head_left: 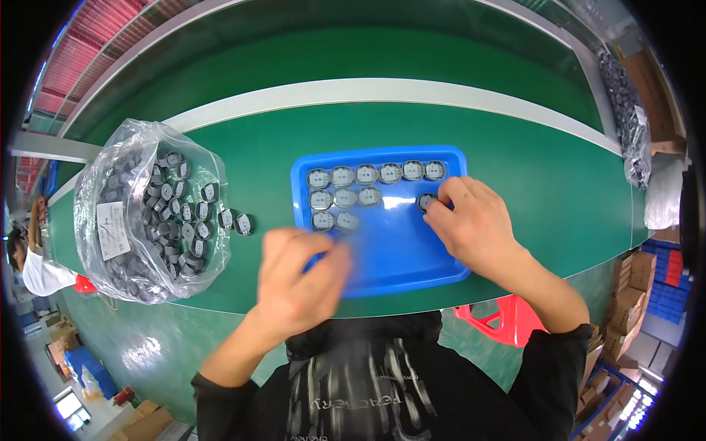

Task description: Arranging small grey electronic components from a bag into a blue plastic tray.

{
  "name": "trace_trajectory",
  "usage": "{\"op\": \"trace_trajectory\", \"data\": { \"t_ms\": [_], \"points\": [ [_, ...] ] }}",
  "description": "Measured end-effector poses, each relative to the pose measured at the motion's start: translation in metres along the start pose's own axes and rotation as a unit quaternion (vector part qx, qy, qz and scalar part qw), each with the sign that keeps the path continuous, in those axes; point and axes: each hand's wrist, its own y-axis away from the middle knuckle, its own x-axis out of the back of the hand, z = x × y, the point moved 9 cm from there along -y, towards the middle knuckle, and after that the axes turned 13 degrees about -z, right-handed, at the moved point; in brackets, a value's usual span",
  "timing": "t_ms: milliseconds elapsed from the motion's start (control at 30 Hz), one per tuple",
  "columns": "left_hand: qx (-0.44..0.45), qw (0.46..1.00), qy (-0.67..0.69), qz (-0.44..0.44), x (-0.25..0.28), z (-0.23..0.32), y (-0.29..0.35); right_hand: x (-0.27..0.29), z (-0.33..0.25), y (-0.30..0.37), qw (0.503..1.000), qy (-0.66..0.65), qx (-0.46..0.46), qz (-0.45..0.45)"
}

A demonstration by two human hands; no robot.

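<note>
Sorting partway along, judging by how things lie. Blue tray [397,242] sits on the green desk [529,169], in front of the person. Inside: a far row of parts [366,173], six, runs nearly wall to wall; a middle row [344,197], three at the left; a near row [322,220], two at the left. All small round grey-and-black pieces. Left over: the bare stretch of tray floor, right and near, plus the big heap in the clear plastic bag [92,191] on the desk's left, too jumbled to count. Two loose parts [244,224] lie on the desk between bag and tray, nearer the bag.

Right hand [474,224]: reaches over the tray's right wall, thumb and fingertips closed narrow around a dark round part [425,202], which is inside the tray, just nearer than the right end of the far row. Whether it touches the floor, can't tell.

Left hand [300,275]: over the tray's near left corner, fingers motion-blurred; can't tell if anything is in it.

Orientation: set parts lie flat, pale face up, round axis upright, no clear long axis. Part at the right hand looks roughly face up, half hidden, exact tilt unclear. Loose pair look tipped, faces toward the right. Bagged ones point every way. Tray's long side runs left to right.
</note>
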Motion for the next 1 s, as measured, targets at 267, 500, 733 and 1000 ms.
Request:
{"op": "trace_trajectory", "data": {
  "t_ms": [267, 500, 733, 1000],
  "points": [
    [-0.032, 0.994, -0.056, -0.087, -0.07, -0.01, -0.066, 0.003, 0.004, -0.005, 1.0, 0.0, -0.003, 0.02],
    [-0.023, 0.995, -0.031, -0.092, -0.07, -0.015, -0.065, 0.002, 0.003, -0.012, 0.997, -0.003, 0.068, 0.046],
    [-0.009, 0.994, -0.028, -0.105, -0.06, -0.019, -0.065, 0.005, 0.008, -0.019, 0.997, 0.016, 0.068, 0.036],
    [0.22, 0.975, -0.017, 0.022, 0.058, -0.095, 0.022, -0.006, 0.117, 0.064, 0.686, -0.641, -0.284, 0.193]
  ]
}}
